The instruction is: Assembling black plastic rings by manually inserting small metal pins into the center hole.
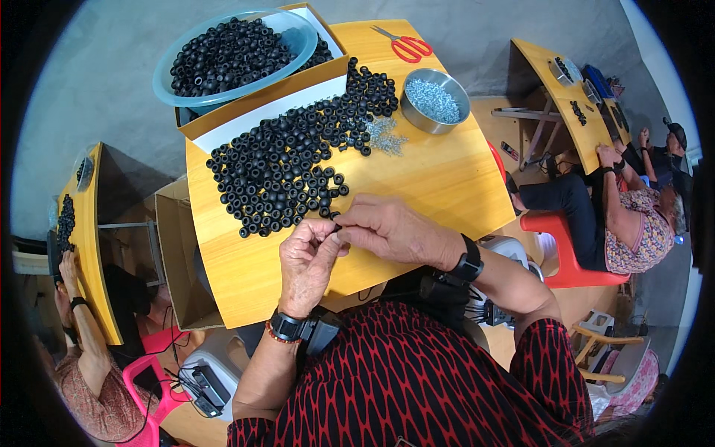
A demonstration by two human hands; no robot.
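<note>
Fingers of the left hand [307, 257] and right hand [391, 227] are clamped on a small black piece [337, 228] over the near worktop [432, 190], seemingly mid-work, while many loose black rings [275, 164] beyond apparently remain.

Red-handled scissors [399, 39] lie near the top middle of the frame. A grey wall [112, 82] fills the upper left. At the left edge is a yellow table [94, 261], and a big brown cardboard box [175, 276] stands a bit to its right. In the lower left, a person in a patterned top [100, 395] is by a bright pink chair [141, 372]. Another yellow table [555, 78] is in the upper right. Below it, a person in a flowery top [639, 231] sits on a red stool [562, 242].
</note>
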